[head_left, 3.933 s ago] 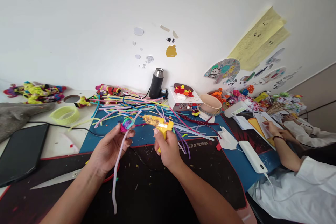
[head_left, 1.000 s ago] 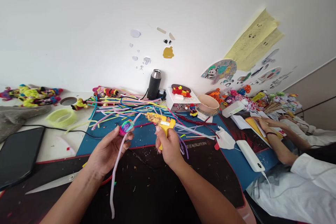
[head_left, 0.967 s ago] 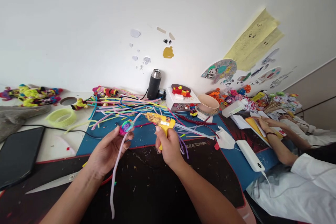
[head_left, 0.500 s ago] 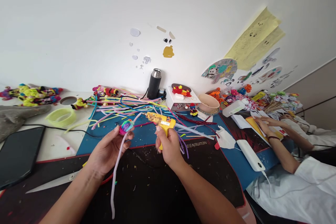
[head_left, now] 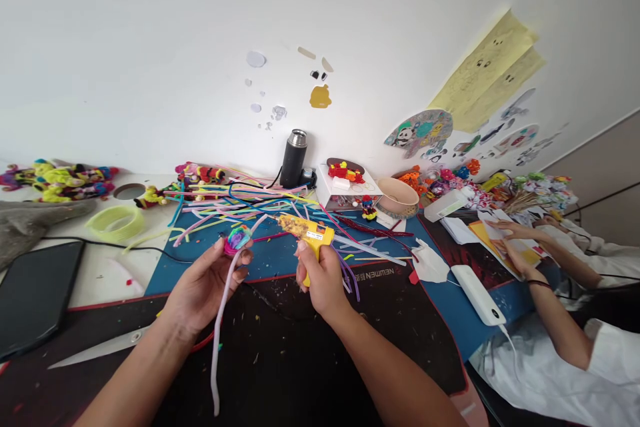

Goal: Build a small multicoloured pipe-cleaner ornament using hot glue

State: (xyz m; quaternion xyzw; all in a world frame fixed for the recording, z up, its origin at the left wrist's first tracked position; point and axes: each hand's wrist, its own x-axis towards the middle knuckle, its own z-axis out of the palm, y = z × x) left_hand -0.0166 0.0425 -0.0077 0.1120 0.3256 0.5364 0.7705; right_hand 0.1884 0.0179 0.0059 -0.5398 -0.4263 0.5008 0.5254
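Between the fingers of my left hand (head_left: 205,283) is a small rainbow-coloured pipe-cleaner coil (head_left: 237,239). A pale lilac pipe cleaner (head_left: 223,327) runs across the same fingers, its long end hanging down over the dark mat and its short end pointing up right. My right hand (head_left: 324,280) is wrapped round the handle of a yellow hot glue gun (head_left: 310,232), a clear glue stick (head_left: 370,249) jutting from its back. The gun's nozzle points left, close to the lilac pipe cleaner's upper end; whether they touch I cannot tell.
Loose pipe cleaners (head_left: 240,197) lie behind my hands. Scissors (head_left: 100,348) rest at left near a black phone (head_left: 37,297). A black thermos (head_left: 294,160), a white box (head_left: 345,193) and a beige bowl (head_left: 397,197) stand at the wall. Another person's hands (head_left: 513,243) handle papers at right.
The coil has turned slightly in my left hand and shifted a little up and left. My right hand and the glue gun stay nearly still. The other person's hands shifted on the papers.
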